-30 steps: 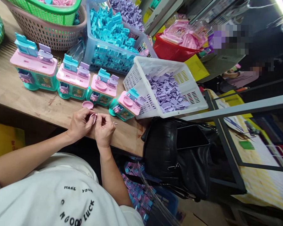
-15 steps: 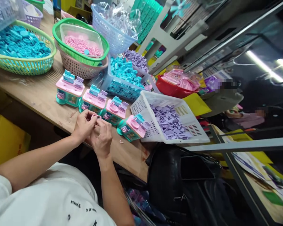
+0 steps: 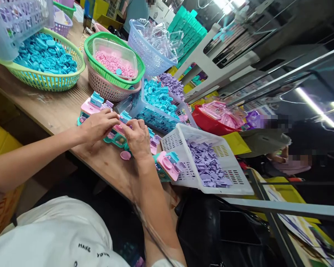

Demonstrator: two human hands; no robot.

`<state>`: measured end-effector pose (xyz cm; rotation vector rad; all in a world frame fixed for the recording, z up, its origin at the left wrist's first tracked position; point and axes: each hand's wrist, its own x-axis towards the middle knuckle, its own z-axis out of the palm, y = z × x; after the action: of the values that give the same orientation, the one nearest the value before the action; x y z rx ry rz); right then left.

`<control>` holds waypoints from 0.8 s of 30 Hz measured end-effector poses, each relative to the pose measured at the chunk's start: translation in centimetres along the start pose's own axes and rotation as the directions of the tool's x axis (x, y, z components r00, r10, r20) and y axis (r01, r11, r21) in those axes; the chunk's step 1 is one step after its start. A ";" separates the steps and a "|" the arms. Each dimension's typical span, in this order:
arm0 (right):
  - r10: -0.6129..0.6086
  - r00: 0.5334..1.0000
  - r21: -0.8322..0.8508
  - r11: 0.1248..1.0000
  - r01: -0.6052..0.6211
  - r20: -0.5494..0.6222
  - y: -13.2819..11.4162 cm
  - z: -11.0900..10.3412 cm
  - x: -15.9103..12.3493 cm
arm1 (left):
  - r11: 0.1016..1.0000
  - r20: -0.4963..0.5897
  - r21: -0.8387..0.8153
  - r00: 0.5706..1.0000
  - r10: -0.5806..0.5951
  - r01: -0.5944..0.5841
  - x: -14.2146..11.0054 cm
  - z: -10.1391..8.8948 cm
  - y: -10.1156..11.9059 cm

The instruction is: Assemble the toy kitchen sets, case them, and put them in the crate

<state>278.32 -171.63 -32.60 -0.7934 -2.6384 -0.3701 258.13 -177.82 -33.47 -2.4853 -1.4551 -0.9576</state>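
Observation:
Several small toy kitchen sets in pink, teal and purple stand in a row on the wooden table. Both my hands are at the second toy kitchen set point(image 3: 117, 138), partly covering it. My left hand point(image 3: 98, 125) bends its fingers over the set's left side and touches it. From the right, my right hand point(image 3: 139, 138) has its thumb and fingers closed at the pink top; whatever small part is between them is hidden. A pink round disc point(image 3: 125, 155) lies on the table just in front. The rightmost toy kitchen set point(image 3: 167, 166) stands beside my right forearm.
A white crate point(image 3: 180, 152) of purple parts point(image 3: 208, 165) stands at the right. Behind the row are a crate of blue parts point(image 3: 158, 102) and a green basket point(image 3: 90, 46) holding pink pieces. A yellow-green basket point(image 3: 48, 82) is at left. A black bag point(image 3: 200, 222) hangs at the table's near edge.
My hands have moved from in front of the row, where they held a small pink piece together, forward onto the second toy kitchen set. The pink disc now shows on the table.

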 end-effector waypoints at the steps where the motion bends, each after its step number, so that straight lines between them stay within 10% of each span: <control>1: -0.017 1.000 -0.019 1.000 0.017 0.003 0.1 0.0 0.0 | 0.999 0.030 0.025 0.999 0.023 -0.024 0.1 0.0 -0.4; 16: -0.103 0.982 0.067 0.993 0.094 0.155 1.1 -0.4 0.5 | 0.993 0.339 0.095 0.940 0.040 -0.077 2.1 -0.3 -0.8; 24: 0.122 0.992 0.288 0.950 -0.124 0.026 0.3 -3.8 -3.7 | 0.999 0.224 -0.023 0.974 -0.037 0.043 0.9 -1.3 -0.1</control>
<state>282.40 -174.47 -30.70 -0.8545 -2.5519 0.0530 257.75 -177.56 -31.92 -2.6676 -1.5692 -0.7270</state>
